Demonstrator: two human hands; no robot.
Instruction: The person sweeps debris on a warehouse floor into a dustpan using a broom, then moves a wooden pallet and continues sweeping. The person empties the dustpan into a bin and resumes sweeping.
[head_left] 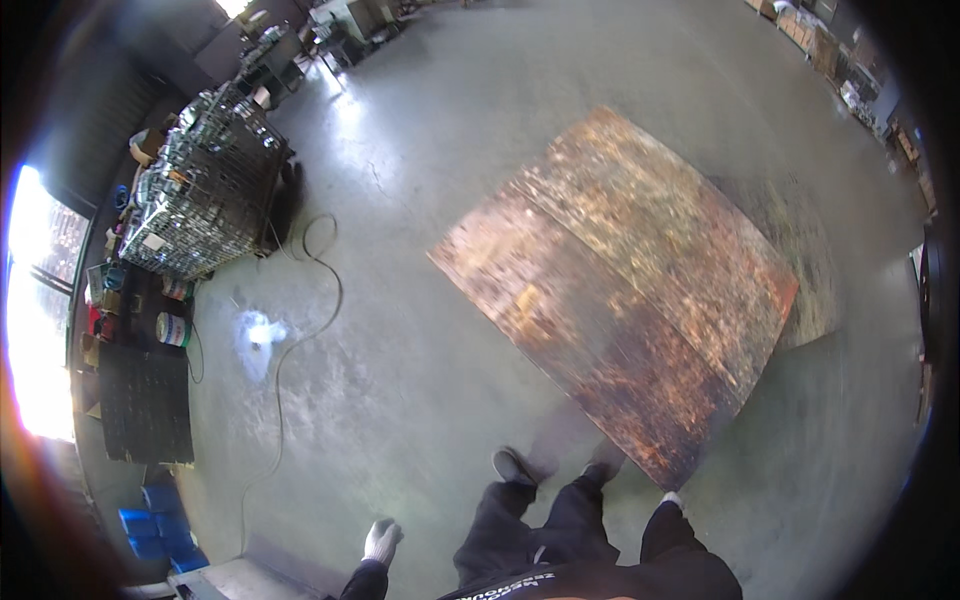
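Right hand (pixel 673 499), gloved, grips near corner of large stained wooden board (pixel 620 290), which spans the grey floor (pixel 400 420) ahead and right of the person, overlapping a darker panel (pixel 812 290). Gloved left hand (pixel 381 542) released, fingers loosely curled, well apart from board. Hose (pixel 281 400) snakes across floor, left, near loaded wire cage (pixel 215 190).

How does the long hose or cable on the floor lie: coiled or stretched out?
Mostly stretched out: the hose or cable winds along the floor, with one loop near the wire cage.
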